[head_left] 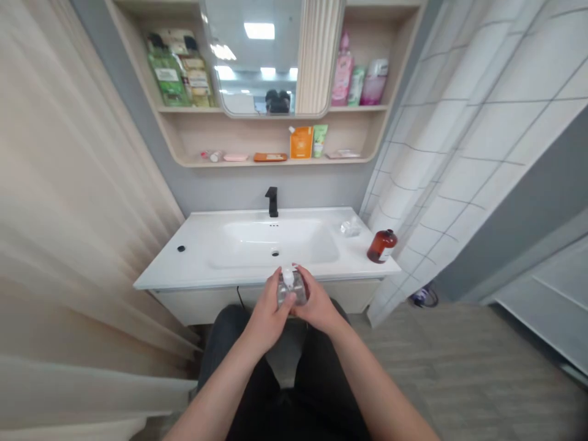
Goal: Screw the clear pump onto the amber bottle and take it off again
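Just in front of the sink's near edge I hold a small clear bottle (291,290) with a white top. My left hand (271,306) is wrapped round its left side, the thumb across the front. On the other side my right hand (315,300) grips the same bottle. The label and base are mostly covered by my fingers. Both hands are over my lap, close to the white washbasin (294,239).
An amber bottle (381,246) stands on the right of the counter, beside a crumpled clear plastic piece (350,228). A small black cap (180,248) lies at left. Behind the basin rises a black faucet (272,202), below a shelf cabinet (275,164) holding several toiletries.
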`<state>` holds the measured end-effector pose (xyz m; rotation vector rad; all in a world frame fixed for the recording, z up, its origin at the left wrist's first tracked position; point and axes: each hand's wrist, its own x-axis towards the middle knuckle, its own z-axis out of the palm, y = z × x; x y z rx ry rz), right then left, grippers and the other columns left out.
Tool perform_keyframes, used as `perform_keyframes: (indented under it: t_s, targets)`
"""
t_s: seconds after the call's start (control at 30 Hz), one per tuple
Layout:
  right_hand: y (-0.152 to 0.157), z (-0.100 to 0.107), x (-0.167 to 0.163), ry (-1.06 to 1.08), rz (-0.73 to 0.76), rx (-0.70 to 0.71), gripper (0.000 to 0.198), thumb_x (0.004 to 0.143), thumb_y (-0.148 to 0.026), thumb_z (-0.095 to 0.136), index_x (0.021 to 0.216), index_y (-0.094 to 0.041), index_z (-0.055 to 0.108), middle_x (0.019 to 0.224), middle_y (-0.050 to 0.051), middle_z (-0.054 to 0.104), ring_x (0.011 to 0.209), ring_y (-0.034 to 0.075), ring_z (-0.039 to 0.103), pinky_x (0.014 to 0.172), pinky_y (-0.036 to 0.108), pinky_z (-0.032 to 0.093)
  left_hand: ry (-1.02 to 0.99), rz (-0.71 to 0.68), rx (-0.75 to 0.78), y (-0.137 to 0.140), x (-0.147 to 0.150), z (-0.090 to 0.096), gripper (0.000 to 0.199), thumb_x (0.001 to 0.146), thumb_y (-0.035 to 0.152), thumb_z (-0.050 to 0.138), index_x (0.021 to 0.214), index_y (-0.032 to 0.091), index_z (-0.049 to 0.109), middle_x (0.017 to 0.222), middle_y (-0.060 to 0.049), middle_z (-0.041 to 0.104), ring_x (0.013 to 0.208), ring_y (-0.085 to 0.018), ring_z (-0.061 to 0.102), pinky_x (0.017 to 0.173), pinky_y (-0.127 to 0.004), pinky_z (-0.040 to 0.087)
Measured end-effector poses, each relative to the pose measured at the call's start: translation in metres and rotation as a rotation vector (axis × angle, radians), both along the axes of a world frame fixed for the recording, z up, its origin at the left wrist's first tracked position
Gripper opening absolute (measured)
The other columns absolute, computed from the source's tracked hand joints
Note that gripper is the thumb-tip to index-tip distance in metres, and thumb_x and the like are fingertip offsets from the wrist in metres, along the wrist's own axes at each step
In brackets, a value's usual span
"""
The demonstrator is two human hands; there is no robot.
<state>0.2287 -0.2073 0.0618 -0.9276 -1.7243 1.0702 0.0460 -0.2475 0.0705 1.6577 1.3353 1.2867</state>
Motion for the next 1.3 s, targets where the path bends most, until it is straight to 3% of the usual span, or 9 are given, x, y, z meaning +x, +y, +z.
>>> perform_keyframes:
  t_s: [0.17, 0.3, 0.5, 0.57, 0.73, 0.9, 1.07, 1.23, 1.3]
  targets:
    - [-0.001, -0.001, 0.002, 0.063, 0.044, -0.042, 0.111, 0.065, -0.04, 0.104, 0.162, -0.025, 0.051, 0.155, 0.015, 0.066, 0.136, 0.036, 0.069, 0.119, 0.051, 0.055, -0.062, -0.141, 0.03, 0.011, -0.02, 0.018, 0.048, 0.104, 0.054, 0.066, 0.143, 0.026, 0.074, 0.169, -0.013, 0.056, 0.16, -0.033, 0.05, 0.135, -0.051, 0.037]
    - [-0.011, 0.0, 0.0, 0.116, 0.103, -0.016, 0.109, 0.064, -0.043, 0.106, 0.159, -0.027, 0.055, 0.155, 0.014, 0.067, 0.139, 0.036, 0.068, 0.12, 0.051, 0.054, -0.174, -0.282, -0.07, 0.016, -0.025, 0.032, 0.051, 0.095, 0.054, 0.079, 0.136, 0.025, 0.079, 0.149, -0.013, 0.073, 0.141, -0.034, 0.067, 0.124, -0.051, 0.049]
    - [-0.02, -0.004, -0.008, 0.063, -0.019, 0.014, 0.105, 0.057, -0.046, 0.109, 0.149, -0.026, 0.063, 0.144, 0.013, 0.073, 0.131, 0.037, 0.072, 0.115, 0.053, 0.058, -0.28, -0.052, -0.164, 0.013, -0.007, 0.027, 0.038, 0.073, 0.044, 0.096, 0.093, 0.021, 0.074, 0.089, -0.004, 0.079, 0.083, -0.024, 0.074, 0.081, -0.035, 0.059]
    - [-0.02, -0.004, -0.01, 0.047, -0.052, 0.016, 0.101, 0.058, -0.044, 0.108, 0.147, -0.027, 0.064, 0.143, 0.013, 0.074, 0.129, 0.037, 0.072, 0.114, 0.053, 0.058, -0.289, 0.024, -0.128, 0.013, -0.001, 0.026, 0.047, 0.068, 0.04, 0.098, 0.101, 0.022, 0.07, 0.086, -0.001, 0.076, 0.079, -0.021, 0.071, 0.077, -0.033, 0.057]
    - [-0.01, -0.002, -0.003, 0.124, -0.077, 0.0, 0.101, 0.062, -0.043, 0.106, 0.151, -0.026, 0.061, 0.141, 0.012, 0.075, 0.126, 0.034, 0.074, 0.111, 0.048, 0.06, -0.394, -0.192, -0.113, 0.015, 0.0, 0.032, 0.076, 0.082, 0.046, 0.089, 0.148, 0.025, 0.058, 0.124, -0.011, 0.081, 0.118, -0.028, 0.075, 0.104, -0.042, 0.057]
    - [-0.013, 0.0, 0.002, 0.095, -0.005, 0.018, 0.103, 0.06, -0.043, 0.108, 0.151, -0.026, 0.062, 0.139, 0.011, 0.075, 0.125, 0.034, 0.074, 0.111, 0.048, 0.059, -0.283, -0.092, -0.087, 0.015, -0.002, 0.037, 0.07, 0.074, 0.04, 0.095, 0.136, 0.023, 0.068, 0.114, -0.009, 0.081, 0.11, -0.028, 0.077, 0.105, -0.043, 0.056]
    - [-0.02, -0.001, 0.001, 0.083, -0.002, 0.037, 0.095, 0.063, -0.045, 0.107, 0.146, -0.027, 0.065, 0.141, 0.012, 0.075, 0.126, 0.036, 0.074, 0.112, 0.052, 0.058, -0.288, -0.239, -0.036, 0.008, -0.007, 0.038, 0.067, 0.086, 0.043, 0.089, 0.146, 0.023, 0.066, 0.138, -0.016, 0.077, 0.135, -0.034, 0.07, 0.117, -0.047, 0.051]
    - [-0.022, -0.001, -0.003, 0.08, 0.038, 0.028, 0.103, 0.058, -0.047, 0.11, 0.148, -0.027, 0.064, 0.145, 0.013, 0.073, 0.131, 0.037, 0.072, 0.114, 0.052, 0.058, -0.248, -0.094, -0.035, 0.01, -0.009, 0.038, 0.068, 0.075, 0.038, 0.096, 0.137, 0.024, 0.07, 0.105, -0.006, 0.08, 0.105, -0.027, 0.077, 0.102, -0.041, 0.059]
    - [-0.023, 0.0, -0.007, 0.098, 0.048, 0.019, 0.103, 0.058, -0.046, 0.11, 0.148, -0.028, 0.064, 0.143, 0.012, 0.074, 0.13, 0.036, 0.073, 0.114, 0.052, 0.058, -0.187, -0.081, -0.015, 0.011, -0.01, 0.04, 0.065, 0.075, 0.037, 0.096, 0.134, 0.025, 0.072, 0.11, -0.006, 0.079, 0.111, -0.028, 0.077, 0.106, -0.042, 0.058]
